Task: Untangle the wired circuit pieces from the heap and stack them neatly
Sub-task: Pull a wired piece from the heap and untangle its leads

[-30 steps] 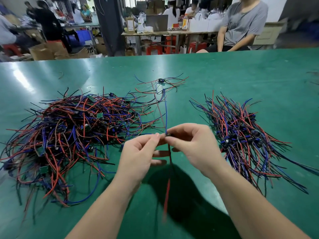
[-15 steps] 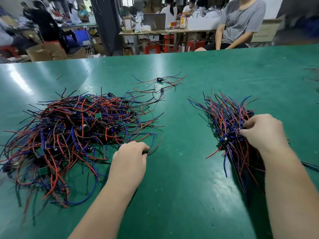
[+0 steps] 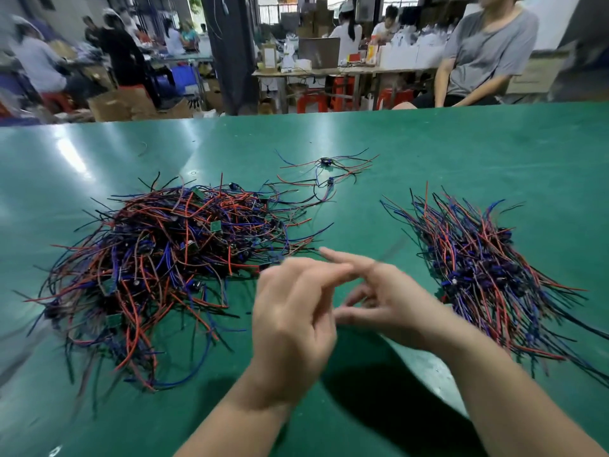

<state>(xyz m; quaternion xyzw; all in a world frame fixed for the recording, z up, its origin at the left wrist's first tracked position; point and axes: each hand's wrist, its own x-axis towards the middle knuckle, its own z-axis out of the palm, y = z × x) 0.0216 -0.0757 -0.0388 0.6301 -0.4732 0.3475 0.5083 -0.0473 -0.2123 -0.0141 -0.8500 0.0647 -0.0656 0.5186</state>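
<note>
Left hand (image 3: 293, 311) and right hand (image 3: 385, 298) meet fingertip to fingertip over the near middle of the glossy green table (image 3: 494, 153); blur hides whether they pinch a wire. The tangled heap of red, blue and black wired circuit pieces (image 3: 164, 258) lies toward the left edge, the combed stack (image 3: 478, 268) toward the right. Pieces look light, floppy and snag-prone; best held at the small board.

Bare tabletop (image 3: 359, 219) runs as a lane between the tangled heap (image 3: 164, 258), left, and the stacked pieces (image 3: 487, 268), right. The left hand (image 3: 290, 318) and right hand (image 3: 392, 301) fill its near end; loose pieces (image 3: 326, 169) lie across its far end.
</note>
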